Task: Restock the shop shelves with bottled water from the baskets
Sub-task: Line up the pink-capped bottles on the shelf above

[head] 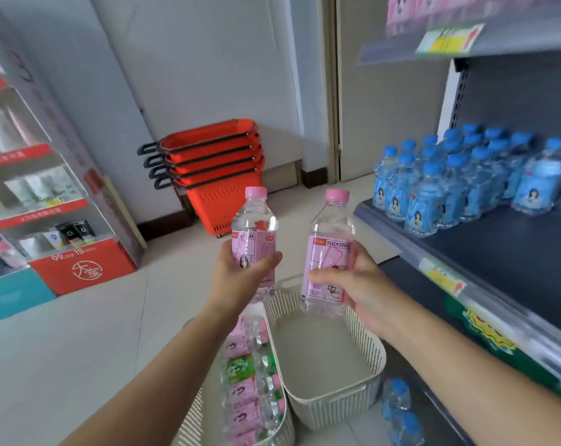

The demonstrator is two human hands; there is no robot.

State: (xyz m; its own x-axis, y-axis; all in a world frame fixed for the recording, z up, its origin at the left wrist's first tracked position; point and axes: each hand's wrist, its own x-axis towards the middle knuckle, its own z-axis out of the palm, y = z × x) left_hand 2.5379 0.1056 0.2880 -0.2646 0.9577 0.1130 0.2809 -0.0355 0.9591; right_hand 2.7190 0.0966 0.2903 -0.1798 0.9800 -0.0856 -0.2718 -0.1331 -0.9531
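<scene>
— While our left hand (240, 273) grips a pink bottle (254, 226) and our right hand (364, 286) a second bottle (332, 233) over the baskets, how far are we?
— Right basket (330, 410) empty, left basket (189, 423) loaded; shelf (498, 252) half bare.

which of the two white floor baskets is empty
The basket nearer the shelf, below the right hand, shows only its bare bottom; the other basket, left of it, holds pink- and green-labelled bottles.

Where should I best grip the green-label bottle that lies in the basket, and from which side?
Come from above and pinch the green-label bottle at its neck, near the cap. It lies on its side, packed between pink-label bottles, so the body probably leaves no finger room; the narrow neck does.
</scene>
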